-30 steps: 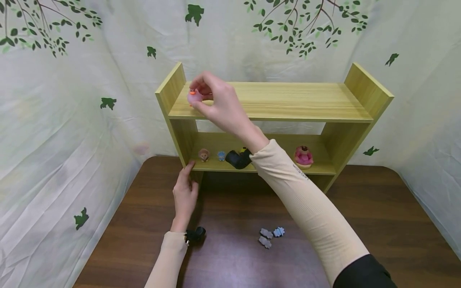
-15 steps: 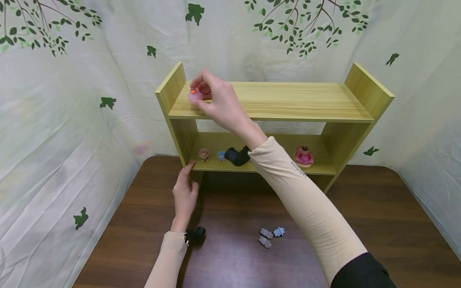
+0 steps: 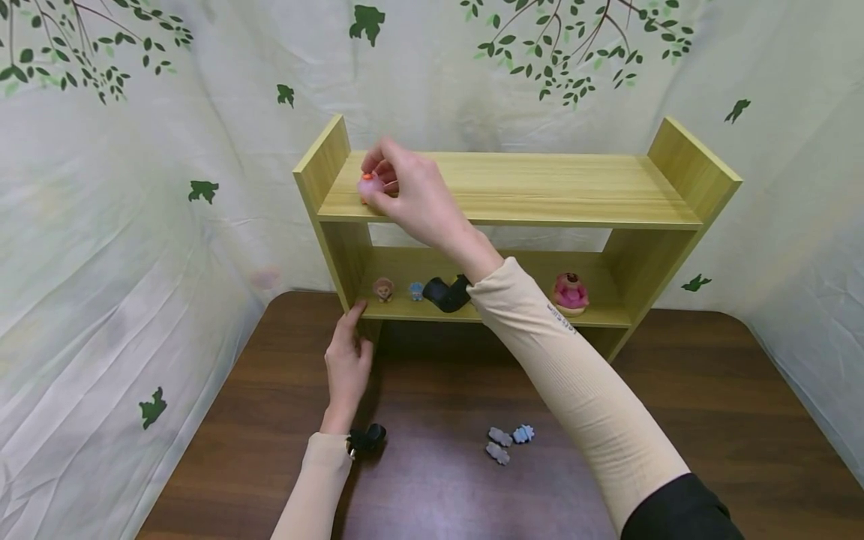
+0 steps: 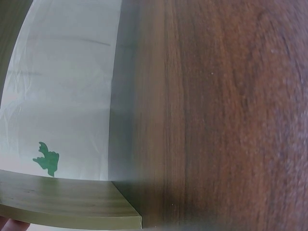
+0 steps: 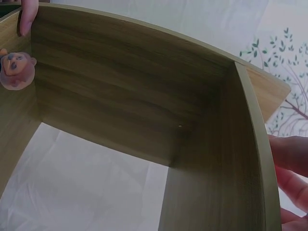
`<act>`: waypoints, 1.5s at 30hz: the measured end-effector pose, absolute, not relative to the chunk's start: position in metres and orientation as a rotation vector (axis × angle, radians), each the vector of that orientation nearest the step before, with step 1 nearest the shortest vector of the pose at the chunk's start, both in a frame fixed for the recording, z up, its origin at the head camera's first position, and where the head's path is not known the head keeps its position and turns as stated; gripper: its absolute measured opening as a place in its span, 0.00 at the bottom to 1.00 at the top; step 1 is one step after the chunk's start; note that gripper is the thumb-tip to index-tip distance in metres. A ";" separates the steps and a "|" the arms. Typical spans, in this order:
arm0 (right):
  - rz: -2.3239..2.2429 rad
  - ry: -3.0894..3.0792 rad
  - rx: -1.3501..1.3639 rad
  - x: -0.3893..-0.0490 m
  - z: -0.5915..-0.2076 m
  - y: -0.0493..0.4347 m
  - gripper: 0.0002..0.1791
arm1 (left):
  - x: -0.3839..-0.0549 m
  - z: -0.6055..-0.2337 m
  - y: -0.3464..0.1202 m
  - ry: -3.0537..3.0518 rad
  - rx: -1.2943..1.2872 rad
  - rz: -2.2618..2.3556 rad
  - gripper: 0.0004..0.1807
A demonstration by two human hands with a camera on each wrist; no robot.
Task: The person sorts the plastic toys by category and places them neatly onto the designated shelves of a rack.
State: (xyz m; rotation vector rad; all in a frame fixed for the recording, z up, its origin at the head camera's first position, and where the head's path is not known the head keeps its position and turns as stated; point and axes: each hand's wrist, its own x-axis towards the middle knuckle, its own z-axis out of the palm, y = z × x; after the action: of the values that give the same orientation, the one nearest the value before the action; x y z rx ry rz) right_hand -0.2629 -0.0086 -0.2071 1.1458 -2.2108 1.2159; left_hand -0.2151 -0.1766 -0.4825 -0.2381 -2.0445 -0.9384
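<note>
My right hand pinches a small pink duck figure with an orange beak, close over the left end of the top shelf. In the right wrist view some of its fingers show beyond the top board's edge, and the duck is hidden. My left hand grips the wooden shelf unit at the left side panel, by the middle shelf's front edge. Close to those fingers, on the middle shelf, sits a lion-like figure, also seen as a round-eared figure in the right wrist view.
Also on the middle shelf are a small blue figure and a pink bear figure at the right. The black wrist camera hangs before that shelf. Two grey pieces and a blue one lie on the brown table.
The duck has come slightly down and to the right in my right hand, and its beak faces more upward. The left hand keeps its hold on the shelf unit.
</note>
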 end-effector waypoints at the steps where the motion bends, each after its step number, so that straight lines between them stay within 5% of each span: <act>1: 1.220 -2.213 1.144 -0.263 -0.207 -0.009 0.08 | -0.215 -0.482 -0.177 -2.042 -0.240 -0.938 0.41; 20: 1.364 -2.221 1.078 -0.252 -0.206 0.001 0.16 | -0.215 -0.483 -0.178 -2.051 -0.233 -0.941 0.39; 45: 1.520 -1.853 1.146 -0.222 -0.237 0.055 0.12 | -0.214 -0.481 -0.176 -2.054 -0.243 -0.910 0.42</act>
State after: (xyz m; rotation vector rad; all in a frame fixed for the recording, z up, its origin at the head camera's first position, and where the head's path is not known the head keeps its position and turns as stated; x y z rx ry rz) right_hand -0.2221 0.0549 -0.2372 1.1462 -1.8532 1.5197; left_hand -0.2142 -0.1760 -0.4806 -0.2433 -2.0538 -0.9098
